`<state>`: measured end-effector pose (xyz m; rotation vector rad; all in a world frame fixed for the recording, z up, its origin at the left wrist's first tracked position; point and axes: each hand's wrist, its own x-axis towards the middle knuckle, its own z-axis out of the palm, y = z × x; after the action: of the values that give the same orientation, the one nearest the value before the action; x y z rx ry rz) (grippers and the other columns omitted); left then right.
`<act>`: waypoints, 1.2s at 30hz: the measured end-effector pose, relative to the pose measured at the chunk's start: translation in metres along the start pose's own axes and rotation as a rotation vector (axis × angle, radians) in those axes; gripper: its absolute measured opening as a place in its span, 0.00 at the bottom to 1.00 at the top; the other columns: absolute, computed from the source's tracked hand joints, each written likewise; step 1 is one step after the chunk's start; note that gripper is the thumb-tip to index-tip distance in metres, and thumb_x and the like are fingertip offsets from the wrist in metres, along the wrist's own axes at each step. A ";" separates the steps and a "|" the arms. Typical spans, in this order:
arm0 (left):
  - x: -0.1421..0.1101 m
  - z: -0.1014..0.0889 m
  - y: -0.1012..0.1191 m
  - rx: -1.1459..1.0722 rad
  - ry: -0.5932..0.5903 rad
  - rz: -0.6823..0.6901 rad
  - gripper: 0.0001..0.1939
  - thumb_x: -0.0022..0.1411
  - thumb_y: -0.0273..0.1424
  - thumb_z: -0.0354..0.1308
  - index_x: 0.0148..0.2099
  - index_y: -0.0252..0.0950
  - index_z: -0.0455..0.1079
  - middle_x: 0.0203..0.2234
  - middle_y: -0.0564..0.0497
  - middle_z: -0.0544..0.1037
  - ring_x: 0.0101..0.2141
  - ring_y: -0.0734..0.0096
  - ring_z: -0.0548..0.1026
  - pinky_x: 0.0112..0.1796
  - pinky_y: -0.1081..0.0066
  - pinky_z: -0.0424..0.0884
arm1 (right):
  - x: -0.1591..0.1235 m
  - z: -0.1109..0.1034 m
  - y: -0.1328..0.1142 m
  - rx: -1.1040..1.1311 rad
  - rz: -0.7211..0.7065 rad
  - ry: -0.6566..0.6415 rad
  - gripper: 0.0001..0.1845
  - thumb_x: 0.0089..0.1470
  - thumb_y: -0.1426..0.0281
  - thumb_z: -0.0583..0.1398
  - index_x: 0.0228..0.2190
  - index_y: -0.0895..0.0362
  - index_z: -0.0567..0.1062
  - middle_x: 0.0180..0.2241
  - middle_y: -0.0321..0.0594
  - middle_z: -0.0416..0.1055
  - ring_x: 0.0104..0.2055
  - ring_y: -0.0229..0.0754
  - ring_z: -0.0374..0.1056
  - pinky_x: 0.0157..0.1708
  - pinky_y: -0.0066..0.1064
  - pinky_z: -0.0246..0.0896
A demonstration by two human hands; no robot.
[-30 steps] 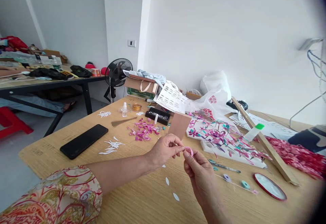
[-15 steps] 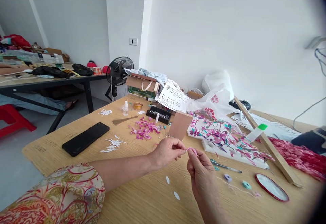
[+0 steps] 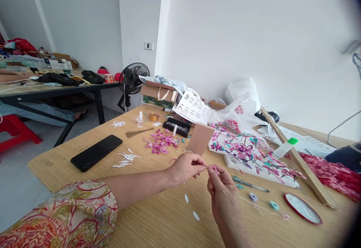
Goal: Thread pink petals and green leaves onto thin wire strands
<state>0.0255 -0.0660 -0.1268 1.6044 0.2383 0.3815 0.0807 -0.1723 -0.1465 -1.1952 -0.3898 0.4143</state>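
Observation:
A small pink petal-like piece [image 3: 213,169] sits pinched between the thumb and forefinger of my right hand [image 3: 222,187]. My left hand [image 3: 186,169] meets it from the left, thumb and forefinger closed at the piece's near tip; what lies between those fingertips is too small to make out clearly. Both hands are just above the wooden table [image 3: 158,218]. Below them lie white leaf-shaped cutouts [image 3: 196,216]. Behind the left hand a wooden block [image 3: 200,139] stands upright, with loose pink petals [image 3: 160,141] to its left.
Pink and purple flower sprays [image 3: 248,148] lie on white foam at right. Nearby are scissors [image 3: 251,184], thread spools [image 3: 273,205], a red-rimmed oval dish [image 3: 302,208] and a wooden bar [image 3: 299,159]. A black phone [image 3: 96,152] and white slivers [image 3: 126,159] lie at left.
The view has shifted slightly, so the table things appear a little further right. My fingertips have shifted slightly on the pink piece, which now shows less between them.

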 end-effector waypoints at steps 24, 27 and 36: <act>-0.002 0.010 -0.002 -0.072 0.078 0.087 0.08 0.50 0.32 0.54 0.27 0.30 0.66 0.16 0.56 0.64 0.19 0.81 0.61 0.21 0.78 0.59 | -0.003 0.005 0.004 0.201 0.116 0.004 0.12 0.42 0.64 0.63 0.26 0.56 0.67 0.11 0.23 0.52 0.13 0.26 0.43 0.12 0.17 0.37; 0.001 0.005 -0.002 0.079 0.117 0.137 0.07 0.50 0.31 0.55 0.27 0.31 0.66 0.18 0.55 0.66 0.21 0.79 0.63 0.23 0.78 0.59 | -0.006 0.006 0.003 0.205 0.183 -0.029 0.13 0.40 0.64 0.64 0.25 0.57 0.66 0.12 0.24 0.56 0.14 0.26 0.46 0.12 0.16 0.41; 0.009 -0.016 -0.004 0.711 0.026 0.494 0.06 0.54 0.24 0.51 0.26 0.32 0.67 0.24 0.53 0.67 0.27 0.77 0.65 0.30 0.77 0.61 | -0.028 -0.004 0.003 -0.072 0.385 -0.117 0.18 0.35 0.61 0.65 0.27 0.58 0.66 0.16 0.31 0.66 0.17 0.30 0.57 0.15 0.19 0.49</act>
<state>0.0275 -0.0475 -0.1295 2.3667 -0.0203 0.7533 0.0583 -0.1891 -0.1524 -1.3223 -0.2752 0.8117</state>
